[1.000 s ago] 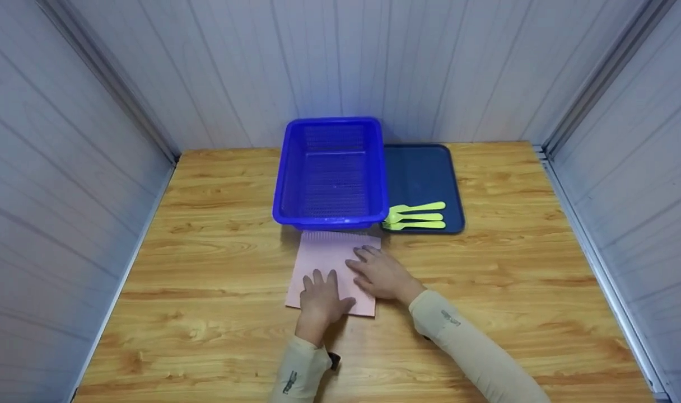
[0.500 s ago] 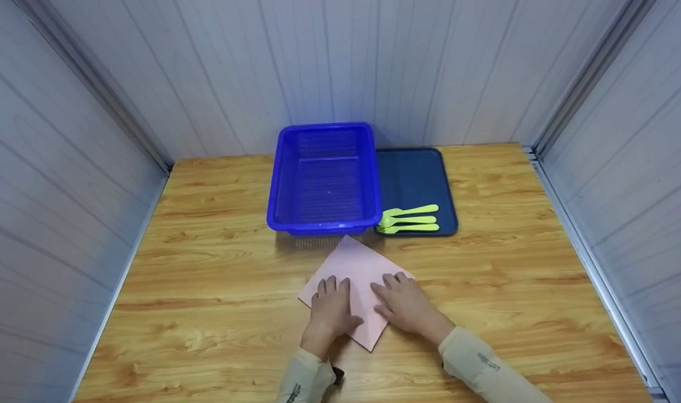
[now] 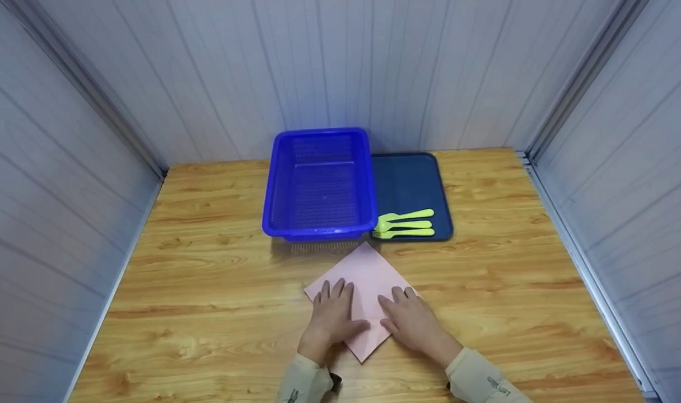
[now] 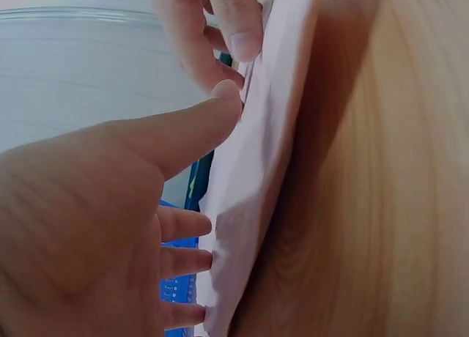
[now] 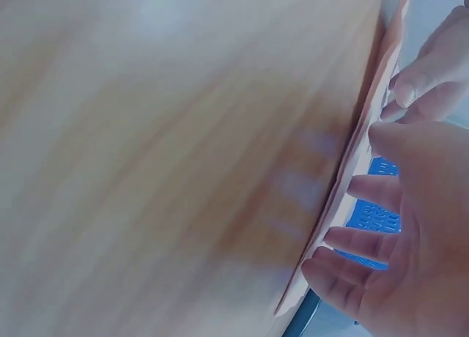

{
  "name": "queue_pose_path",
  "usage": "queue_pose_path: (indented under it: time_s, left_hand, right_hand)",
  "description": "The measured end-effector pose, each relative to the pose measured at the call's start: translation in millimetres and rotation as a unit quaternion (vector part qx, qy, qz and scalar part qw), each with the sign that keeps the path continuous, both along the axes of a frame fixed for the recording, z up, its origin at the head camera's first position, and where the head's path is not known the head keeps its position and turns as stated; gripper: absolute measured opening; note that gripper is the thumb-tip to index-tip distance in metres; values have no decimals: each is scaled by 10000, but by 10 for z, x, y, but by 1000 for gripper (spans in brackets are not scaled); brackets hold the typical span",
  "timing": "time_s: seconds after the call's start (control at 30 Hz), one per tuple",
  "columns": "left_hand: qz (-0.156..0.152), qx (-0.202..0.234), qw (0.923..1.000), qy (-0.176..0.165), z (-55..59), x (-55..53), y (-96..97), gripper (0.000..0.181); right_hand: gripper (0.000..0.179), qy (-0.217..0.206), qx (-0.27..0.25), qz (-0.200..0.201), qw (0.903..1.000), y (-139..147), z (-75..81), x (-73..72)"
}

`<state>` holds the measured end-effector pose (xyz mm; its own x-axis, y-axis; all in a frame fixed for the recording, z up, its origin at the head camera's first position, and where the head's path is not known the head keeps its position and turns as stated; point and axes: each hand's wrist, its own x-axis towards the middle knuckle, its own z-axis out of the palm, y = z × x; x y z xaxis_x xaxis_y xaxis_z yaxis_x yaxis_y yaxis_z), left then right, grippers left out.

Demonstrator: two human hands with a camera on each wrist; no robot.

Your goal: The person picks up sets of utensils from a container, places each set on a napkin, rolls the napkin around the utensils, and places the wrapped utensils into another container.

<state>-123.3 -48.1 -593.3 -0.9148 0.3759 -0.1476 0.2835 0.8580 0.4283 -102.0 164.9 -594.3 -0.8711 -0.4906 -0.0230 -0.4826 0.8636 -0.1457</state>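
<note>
A folded pink napkin [image 3: 365,271] lies flat on the wooden table, turned like a diamond with one corner toward the basket. My left hand [image 3: 332,316] rests on its left part, fingers spread and thumb pointing inward. My right hand [image 3: 413,322] touches its right part with the fingertips. In the left wrist view the napkin [image 4: 253,146] shows a soft, layered edge, and the left thumb [image 4: 198,128] is close to the right hand's fingers. Seen from the right wrist, the right fingertips meet the napkin's surface [image 5: 341,198]. Neither hand grips it.
A blue perforated basket [image 3: 320,231] stands behind the napkin. To its right lies a dark blue tray [image 3: 410,182], its left side hidden by the basket. Three yellow-green pieces of cutlery [image 3: 410,224] lie at the tray's front. Pale panel walls [image 3: 323,67] enclose the table.
The napkin has turned from square-on to a diamond and come nearer to me, away from the basket. Both hands have moved with it, slightly toward me. The view has tilted slightly.
</note>
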Motion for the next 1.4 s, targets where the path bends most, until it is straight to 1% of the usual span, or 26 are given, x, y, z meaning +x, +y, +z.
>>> queue_pose_path:
  time_s: [0.17,0.23,0.33,0.43,0.47,0.53,0.6,0.63,0.7,0.77,0.83,0.9,1.03,1.13,1.3,1.4]
  left_hand:
    - [-52,-98,9996,269,-16,-14,-14,90]
    - [-39,-131,9994,319,-19,-16,-16,90]
    - [26,-120,9995,289,-24,-9,-21,90]
    - [123,-85,9996,243,-31,11,-32,90]
    - [160,-74,9995,247,-34,17,-38,90]
    - [223,-69,9994,271,-40,25,-50,90]
    - [285,-42,9992,283,-41,24,-57,90]
    - [307,-34,9990,308,-41,21,-58,90]
    - [327,-25,9990,319,-33,10,-52,90]
    - [315,-15,9990,323,-24,0,-40,90]
    - [289,-34,9990,329,-22,-5,-27,90]
    - [282,-75,9991,292,-20,-5,-16,90]
    - [311,-84,9990,314,-21,0,-1,90]
    - [270,-16,9990,355,-16,-2,10,89]
    - [194,-98,9987,460,-16,21,-16,89]
    - [217,-166,9984,500,-12,15,-33,89]
  right_hand:
    - [48,280,-43,12,9996,8,-31,23]
    - [48,318,-54,56,9995,17,-33,18]
    - [48,198,-87,158,9996,46,-17,-8]
    - [44,-93,-168,288,9994,94,36,-109]
    - [42,-197,-221,325,9990,110,65,-169]
    - [33,-226,-397,403,9981,151,117,-352]
    - [22,-24,-621,398,9973,204,163,-594]
    - [18,159,-677,358,9969,239,184,-730]
    - [14,625,-812,141,9946,320,210,-1006]
    - [14,888,-804,-224,9925,405,244,-1245]
    - [12,892,-694,-575,9919,484,268,-1440]
    - [11,606,-566,-775,9935,546,293,-1585]
    - [12,-45,-242,-682,9974,626,318,-1788]
    - [12,-345,-70,-571,9978,671,323,-1886]
    - [7,-599,202,-358,9974,698,273,-1973]
    - [7,-586,329,-257,9974,689,281,-1995]
